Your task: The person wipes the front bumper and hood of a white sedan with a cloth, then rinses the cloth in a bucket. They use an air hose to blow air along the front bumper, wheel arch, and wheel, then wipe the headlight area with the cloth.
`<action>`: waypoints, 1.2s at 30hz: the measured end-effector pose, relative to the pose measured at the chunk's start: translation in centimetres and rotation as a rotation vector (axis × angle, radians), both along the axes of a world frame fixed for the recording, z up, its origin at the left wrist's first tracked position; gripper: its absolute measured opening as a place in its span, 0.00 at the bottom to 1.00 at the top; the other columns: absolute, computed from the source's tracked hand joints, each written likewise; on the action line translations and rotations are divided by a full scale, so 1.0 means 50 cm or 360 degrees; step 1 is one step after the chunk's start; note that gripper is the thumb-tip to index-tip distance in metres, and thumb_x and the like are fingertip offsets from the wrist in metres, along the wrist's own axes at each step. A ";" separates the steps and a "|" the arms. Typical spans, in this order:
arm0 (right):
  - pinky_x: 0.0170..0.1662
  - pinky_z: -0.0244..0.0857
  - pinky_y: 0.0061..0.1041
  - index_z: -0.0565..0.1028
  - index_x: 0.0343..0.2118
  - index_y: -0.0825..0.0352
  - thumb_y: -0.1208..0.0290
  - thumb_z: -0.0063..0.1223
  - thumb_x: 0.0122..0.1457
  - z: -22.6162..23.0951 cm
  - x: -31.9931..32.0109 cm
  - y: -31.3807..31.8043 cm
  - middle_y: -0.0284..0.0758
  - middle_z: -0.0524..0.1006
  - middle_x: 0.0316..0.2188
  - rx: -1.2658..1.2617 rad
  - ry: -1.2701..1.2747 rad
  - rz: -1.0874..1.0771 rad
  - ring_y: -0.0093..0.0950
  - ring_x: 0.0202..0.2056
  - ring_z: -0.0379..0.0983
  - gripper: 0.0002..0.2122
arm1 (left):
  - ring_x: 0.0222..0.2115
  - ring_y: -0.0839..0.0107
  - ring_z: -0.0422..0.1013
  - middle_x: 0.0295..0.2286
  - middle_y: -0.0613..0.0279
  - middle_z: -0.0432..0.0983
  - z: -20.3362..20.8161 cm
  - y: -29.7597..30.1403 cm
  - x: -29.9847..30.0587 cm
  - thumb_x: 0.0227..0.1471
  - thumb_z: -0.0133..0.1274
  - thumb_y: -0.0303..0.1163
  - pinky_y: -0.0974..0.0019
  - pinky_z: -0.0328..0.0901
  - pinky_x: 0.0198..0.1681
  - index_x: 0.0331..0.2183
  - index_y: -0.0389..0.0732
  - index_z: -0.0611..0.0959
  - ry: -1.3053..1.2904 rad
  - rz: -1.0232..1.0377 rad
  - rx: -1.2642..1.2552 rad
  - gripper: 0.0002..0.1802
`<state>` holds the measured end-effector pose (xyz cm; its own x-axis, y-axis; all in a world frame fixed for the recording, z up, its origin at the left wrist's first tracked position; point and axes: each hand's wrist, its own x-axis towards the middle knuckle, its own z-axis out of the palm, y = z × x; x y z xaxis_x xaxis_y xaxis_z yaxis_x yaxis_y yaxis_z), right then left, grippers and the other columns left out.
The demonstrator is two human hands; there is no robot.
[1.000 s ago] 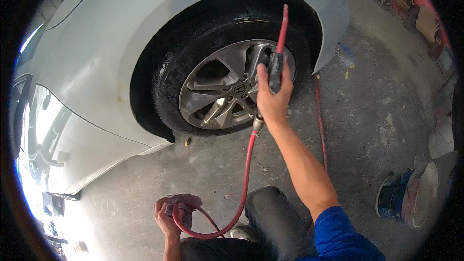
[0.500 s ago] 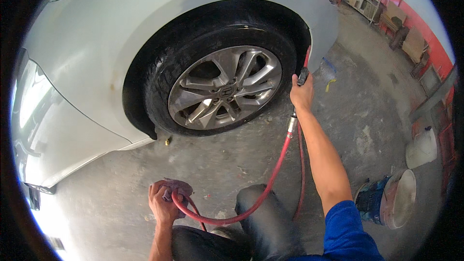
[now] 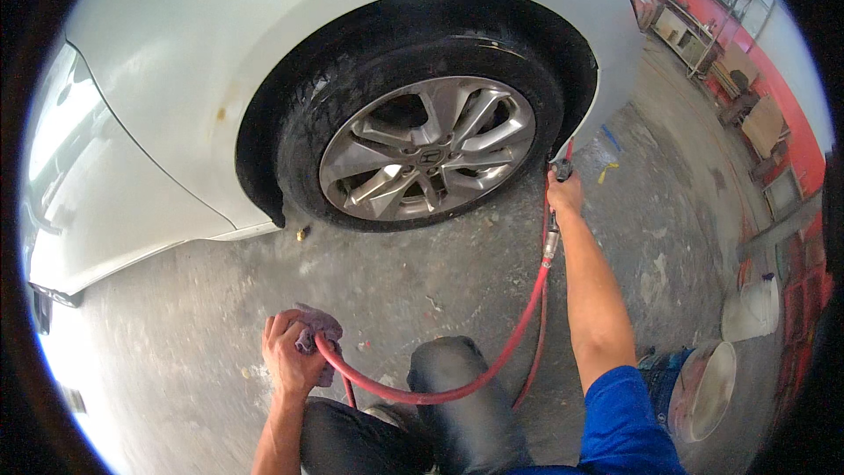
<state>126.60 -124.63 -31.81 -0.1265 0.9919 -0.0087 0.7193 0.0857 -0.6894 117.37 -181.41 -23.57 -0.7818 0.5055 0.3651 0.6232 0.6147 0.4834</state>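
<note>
My right hand is wrapped round an air blow gun with a dark body and a red tip, just off the front lower edge of the wheel arch. A red air hose runs from its metal coupling in a slack loop over my knees to my left hand. That hand is closed on a crumpled purple cloth, and the hose comes out beside it; whether the fingers also grip the hose is hidden. Before me stands the car wheel, its grey alloy rim inside a black tyre.
The pale car body fills the upper left. A small brass-coloured piece lies on the concrete floor below the arch. White buckets stand at the right, and boards lean along the red wall.
My right hand and the blow gun have moved down and slightly right, away from the arch's upper front edge. My left hand still holds the cloth. The view has shifted a little.
</note>
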 end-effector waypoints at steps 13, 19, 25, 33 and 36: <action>0.34 0.75 0.42 0.70 0.52 0.67 0.51 0.57 0.62 -0.065 0.008 0.024 0.46 0.83 0.33 0.0040 -0.0195 -0.0082 0.42 0.27 0.82 0.24 | 0.39 0.55 0.72 0.37 0.58 0.79 0.012 0.006 0.008 0.31 0.68 0.35 0.54 0.67 0.44 0.28 0.38 0.86 0.0022 -0.0004 -0.0094 0.16; 0.31 0.74 0.40 0.71 0.51 0.65 0.53 0.58 0.62 -0.049 0.002 -0.015 0.45 0.83 0.30 -0.0210 -0.0120 -0.0029 0.41 0.23 0.81 0.23 | 0.40 0.55 0.72 0.37 0.59 0.79 0.009 -0.001 0.008 0.30 0.69 0.37 0.53 0.67 0.45 0.28 0.38 0.86 -0.0067 0.0034 -0.0125 0.18; 0.26 0.73 0.37 0.72 0.52 0.64 0.54 0.60 0.61 -0.030 0.005 -0.042 0.43 0.83 0.29 -0.0274 -0.0139 0.0000 0.38 0.20 0.80 0.23 | 0.40 0.56 0.72 0.37 0.60 0.79 0.031 0.019 0.019 0.31 0.69 0.38 0.53 0.67 0.45 0.28 0.40 0.87 0.0007 0.0008 -0.0163 0.18; 0.23 0.71 0.38 0.73 0.45 0.70 0.52 0.61 0.61 -0.026 0.012 -0.073 0.42 0.80 0.29 -0.0426 -0.0018 0.0085 0.36 0.21 0.78 0.23 | 0.39 0.57 0.73 0.37 0.62 0.79 0.110 0.067 0.049 0.32 0.69 0.37 0.55 0.67 0.45 0.28 0.41 0.87 0.0110 0.0127 -0.0082 0.16; 0.21 0.70 0.37 0.73 0.44 0.70 0.52 0.60 0.61 -0.024 0.016 -0.028 0.40 0.79 0.25 -0.0483 0.0114 0.0067 0.35 0.19 0.77 0.22 | 0.39 0.56 0.72 0.37 0.62 0.79 0.212 0.091 0.089 0.30 0.69 0.35 0.56 0.66 0.44 0.25 0.41 0.85 0.0255 0.0065 0.0043 0.15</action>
<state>127.38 -126.04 -32.99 -0.1782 0.9393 -0.2933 0.6683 -0.1033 -0.7367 121.83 -176.87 -13.00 -0.7323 0.4626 0.4998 0.6683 0.6293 0.3967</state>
